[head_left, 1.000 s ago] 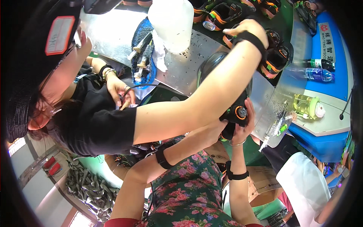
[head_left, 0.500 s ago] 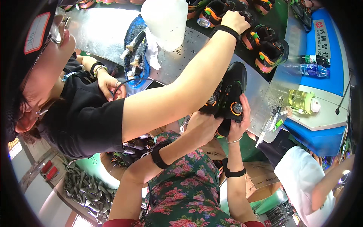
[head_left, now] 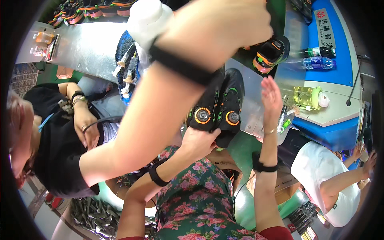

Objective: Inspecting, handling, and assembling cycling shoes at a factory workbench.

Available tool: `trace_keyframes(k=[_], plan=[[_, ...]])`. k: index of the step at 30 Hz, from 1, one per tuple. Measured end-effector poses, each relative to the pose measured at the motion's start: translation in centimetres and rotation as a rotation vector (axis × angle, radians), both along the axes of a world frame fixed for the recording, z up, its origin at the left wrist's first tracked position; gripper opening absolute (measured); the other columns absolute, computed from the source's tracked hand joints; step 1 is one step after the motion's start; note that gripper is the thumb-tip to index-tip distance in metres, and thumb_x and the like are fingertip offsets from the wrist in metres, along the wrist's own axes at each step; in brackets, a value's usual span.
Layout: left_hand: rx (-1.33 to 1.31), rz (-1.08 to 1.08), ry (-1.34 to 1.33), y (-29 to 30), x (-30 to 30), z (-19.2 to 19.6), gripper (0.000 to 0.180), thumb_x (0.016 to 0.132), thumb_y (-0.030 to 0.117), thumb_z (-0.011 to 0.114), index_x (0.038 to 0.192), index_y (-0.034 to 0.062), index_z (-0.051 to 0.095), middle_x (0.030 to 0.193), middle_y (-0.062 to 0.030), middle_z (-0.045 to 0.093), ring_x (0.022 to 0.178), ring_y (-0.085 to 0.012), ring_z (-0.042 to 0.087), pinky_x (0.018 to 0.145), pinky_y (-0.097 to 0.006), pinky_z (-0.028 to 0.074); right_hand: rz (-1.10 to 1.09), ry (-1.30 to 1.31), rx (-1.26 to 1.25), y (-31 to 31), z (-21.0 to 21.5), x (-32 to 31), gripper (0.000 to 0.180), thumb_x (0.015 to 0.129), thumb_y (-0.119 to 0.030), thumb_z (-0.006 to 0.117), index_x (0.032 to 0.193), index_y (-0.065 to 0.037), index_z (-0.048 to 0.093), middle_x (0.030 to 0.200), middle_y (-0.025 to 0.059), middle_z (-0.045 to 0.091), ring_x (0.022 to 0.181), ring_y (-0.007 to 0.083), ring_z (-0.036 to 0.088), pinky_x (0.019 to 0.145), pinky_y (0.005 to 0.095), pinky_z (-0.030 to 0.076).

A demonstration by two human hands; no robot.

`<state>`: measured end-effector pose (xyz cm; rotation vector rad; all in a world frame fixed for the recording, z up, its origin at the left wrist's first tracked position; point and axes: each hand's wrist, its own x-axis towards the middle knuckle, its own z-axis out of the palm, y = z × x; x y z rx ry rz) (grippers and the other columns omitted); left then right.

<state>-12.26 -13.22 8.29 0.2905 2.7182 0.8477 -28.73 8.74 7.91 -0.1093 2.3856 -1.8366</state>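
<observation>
My left hand [head_left: 200, 141] grips the heel end of a pair of black shoes [head_left: 219, 105] with orange round dials, held side by side over the edge of the metal table [head_left: 80, 48]. My right hand [head_left: 272, 95] is raised just right of the shoes, fingers apart and holding nothing. Both my wrists wear black bands. A co-worker's bare forearm [head_left: 160, 104] with a black wristband crosses from the lower left to the top, above the shoes. That co-worker's hand [head_left: 236, 24] reaches toward the black shoes with orange trim [head_left: 269, 54] at the top.
The co-worker in a black shirt [head_left: 56, 152] sits at my left. A blue tray of tools [head_left: 125, 60] and a white container [head_left: 148, 18] stand on the table. A yellow-green bottle [head_left: 309, 98] and drink bottles [head_left: 318, 58] are at a blue machine [head_left: 340, 86]. Another person in white [head_left: 324, 180] is at the right.
My right hand has come off the shoes and opened beside them. My left hand keeps hold of the pair. The co-worker's arm has swung closer and higher across the view.
</observation>
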Motion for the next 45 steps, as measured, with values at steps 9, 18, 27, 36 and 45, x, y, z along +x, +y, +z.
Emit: trace_keyframes(k=[9,18,27,36,45], plan=[[0.544,-0.008,-0.138,-6.6,7.2,6.2,0.04,0.068,0.033,0.079,0.102,0.0176,0.065,0.075,-0.0117,0.061,0.068,-0.034,0.064,0.06,-0.043,0.048,0.259,0.009,1.158,-5.8,-3.0,-17.8,0.088,0.073,-0.025,0.074,0.149,-0.017,0.032,0.118,0.0253,0.063,0.109,0.0409,0.062,0.096,0.0462,0.049],[0.589,0.391,-0.279,-16.4,12.7,13.7,0.039,0.06,0.028,0.089,0.088,0.0073,0.071,0.076,-0.0085,0.065,0.069,-0.0249,0.067,0.066,-0.034,0.051,0.196,0.258,1.147,-5.8,-6.1,-17.3,0.042,0.076,-0.009,0.058,0.118,-0.012,0.06,0.1,0.025,0.067,0.098,0.0448,0.062,0.084,0.0528,0.048],[0.223,0.494,0.007,-23.6,8.9,17.0,0.044,0.053,0.029,0.092,0.082,0.0061,0.069,0.088,-0.009,0.067,0.084,-0.0271,0.067,0.08,-0.035,0.05,0.318,0.429,0.975,-3.7,-5.6,-16.1,0.031,0.079,-0.01,0.058,0.11,-0.012,0.059,0.086,0.0225,0.066,0.083,0.0444,0.063,0.07,0.0531,0.047],[-0.063,0.597,0.125,-29.8,-0.6,12.8,0.042,0.07,0.01,0.084,0.102,-0.0071,0.064,0.084,-0.01,0.071,0.079,-0.0187,0.068,0.075,-0.031,0.053,0.284,0.435,0.992,-3.0,-7.2,-16.4,0.039,0.08,-0.006,0.054,0.117,-0.017,0.056,0.09,0.0217,0.066,0.088,0.0422,0.063,0.072,0.0536,0.049],[-0.369,0.419,0.186,-39.1,-6.5,2.4,0.034,0.068,0.012,0.078,0.096,0.001,0.062,0.089,-0.0141,0.064,0.085,-0.0326,0.064,0.075,-0.039,0.049,0.282,0.38,1.014,-4.1,-6.0,-15.6,0.041,0.081,-0.004,0.054,0.119,-0.018,0.055,0.086,0.0207,0.066,0.082,0.0421,0.065,0.071,0.0511,0.052]])
